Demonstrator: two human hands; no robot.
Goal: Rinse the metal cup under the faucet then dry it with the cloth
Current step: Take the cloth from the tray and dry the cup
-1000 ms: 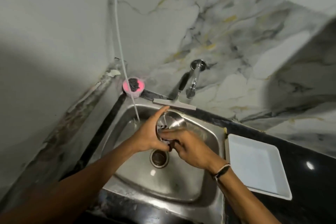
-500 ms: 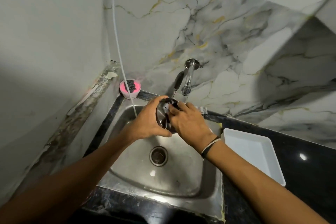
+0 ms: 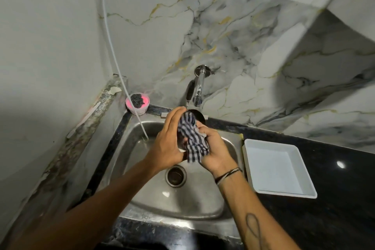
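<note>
Over the steel sink [image 3: 213,205], my left hand [image 3: 166,144] grips the metal cup [image 3: 197,115]. Only the cup's dark rim shows, just below the faucet [image 3: 198,89]. A blue-and-white checked cloth [image 3: 192,138] is wrapped over the cup. My right hand [image 3: 215,148] holds the cloth and presses it against the cup from the right. I cannot see any water coming from the faucet. Most of the cup is hidden by the cloth and both hands.
A white square tray [image 3: 280,168] lies on the black counter [image 3: 334,199] right of the sink. A pink tub with a dark scrubber [image 3: 137,101] stands at the back left corner. A white hose [image 3: 113,50] hangs into the sink. The drain [image 3: 175,175] sits below my hands.
The checked cloth has appeared around the cup in my right hand; earlier my fingers touched the bare cup. Both hands have stayed below the faucet.
</note>
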